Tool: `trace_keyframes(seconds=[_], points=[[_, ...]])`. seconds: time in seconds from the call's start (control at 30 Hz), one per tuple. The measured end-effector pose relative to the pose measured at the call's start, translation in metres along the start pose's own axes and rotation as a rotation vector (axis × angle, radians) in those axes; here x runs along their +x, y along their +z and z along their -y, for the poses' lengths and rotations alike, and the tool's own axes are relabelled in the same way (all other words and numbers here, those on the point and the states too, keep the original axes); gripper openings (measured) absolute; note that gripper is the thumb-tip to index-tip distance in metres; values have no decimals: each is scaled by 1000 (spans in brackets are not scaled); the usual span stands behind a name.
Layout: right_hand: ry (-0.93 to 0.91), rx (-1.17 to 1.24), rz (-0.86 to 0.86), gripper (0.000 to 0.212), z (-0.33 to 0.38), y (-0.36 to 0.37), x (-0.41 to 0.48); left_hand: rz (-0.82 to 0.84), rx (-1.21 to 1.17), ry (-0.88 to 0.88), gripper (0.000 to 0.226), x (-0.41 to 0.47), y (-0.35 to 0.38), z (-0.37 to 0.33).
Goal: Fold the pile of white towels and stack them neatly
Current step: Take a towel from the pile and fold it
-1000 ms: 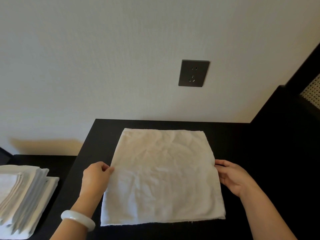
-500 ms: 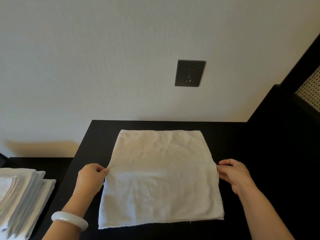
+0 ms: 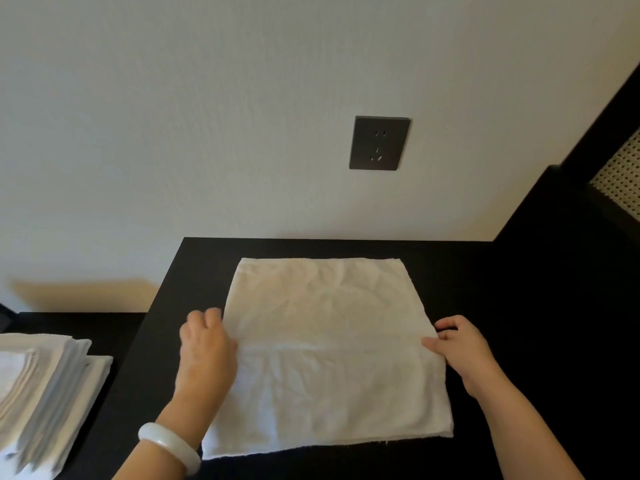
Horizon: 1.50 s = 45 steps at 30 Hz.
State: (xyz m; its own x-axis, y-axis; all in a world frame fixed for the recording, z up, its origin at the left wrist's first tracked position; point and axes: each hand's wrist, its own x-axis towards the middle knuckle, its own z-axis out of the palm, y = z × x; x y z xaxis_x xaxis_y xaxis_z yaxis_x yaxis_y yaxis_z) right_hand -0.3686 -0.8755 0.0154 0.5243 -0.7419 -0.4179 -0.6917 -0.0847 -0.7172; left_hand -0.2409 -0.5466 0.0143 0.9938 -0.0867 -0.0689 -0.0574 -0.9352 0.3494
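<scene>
A white towel point(image 3: 329, 348), folded double, lies flat on the black table point(image 3: 485, 292). My left hand point(image 3: 206, 348) is at the towel's left edge about halfway down, slightly blurred, its fingers curled at the cloth edge. My right hand point(image 3: 457, 348) pinches the right edge at the same height, thumb on top of the cloth. A stack of folded white towels point(image 3: 38, 393) sits on a lower surface at the far left.
A dark wall socket point(image 3: 379, 143) is set in the cream wall behind the table. Dark furniture with a woven cane panel point(image 3: 620, 174) stands at the right. A white bangle point(image 3: 169, 445) circles my left wrist.
Both hands stayed at the towel's side edges. The left hand has shifted slightly up and inward over the edge. The view has drifted a little, and the towel lies much as before.
</scene>
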Motion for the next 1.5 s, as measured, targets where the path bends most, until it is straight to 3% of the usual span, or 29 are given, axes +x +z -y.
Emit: trace_keyframes(seconds=[0.1,0.17,0.23,0.3,0.37,0.57,0.63,0.7,0.83,0.93,1.07,1.13,1.2,1.3,1.4,1.5], points=[[-127,-217,-167,45,4,2,-8,-99,96,319,52,-16,16,-16],[-372,-394,-311,47,6,14,-23,-128,73,475,38,-24,33,-29],[-592,-512,-193,54,4,32,-39,-11,90,535,46,-32,49,-42],[-680,-688,34,78,-13,50,-47,49,191,563,58,-39,64,-42],[-700,-818,75,96,-36,53,-44,60,262,574,62,-43,69,-29],[-525,-997,35,115,-40,35,-54,0,277,522,65,-49,62,8],[-636,-883,23,107,-17,49,-57,-24,270,529,61,-41,65,-5],[-826,-749,82,81,8,79,-53,-26,258,549,59,-28,68,-28],[-979,-871,258,62,29,129,-33,-3,276,569,58,-3,75,-46],[-932,-869,187,71,22,106,5,6,268,422,60,15,68,-15],[-668,-904,-13,68,28,59,56,13,293,165,75,35,40,16],[-694,-910,-37,65,44,67,53,-80,334,215,71,40,36,1],[-836,-790,29,69,61,93,39,-140,305,378,61,44,46,-31],[-1051,-779,260,81,73,134,22,-10,178,580,55,47,63,-77],[-1075,-872,263,66,70,139,33,37,201,558,55,60,77,-75],[-902,-847,135,71,56,107,70,40,231,390,61,78,71,-47]])
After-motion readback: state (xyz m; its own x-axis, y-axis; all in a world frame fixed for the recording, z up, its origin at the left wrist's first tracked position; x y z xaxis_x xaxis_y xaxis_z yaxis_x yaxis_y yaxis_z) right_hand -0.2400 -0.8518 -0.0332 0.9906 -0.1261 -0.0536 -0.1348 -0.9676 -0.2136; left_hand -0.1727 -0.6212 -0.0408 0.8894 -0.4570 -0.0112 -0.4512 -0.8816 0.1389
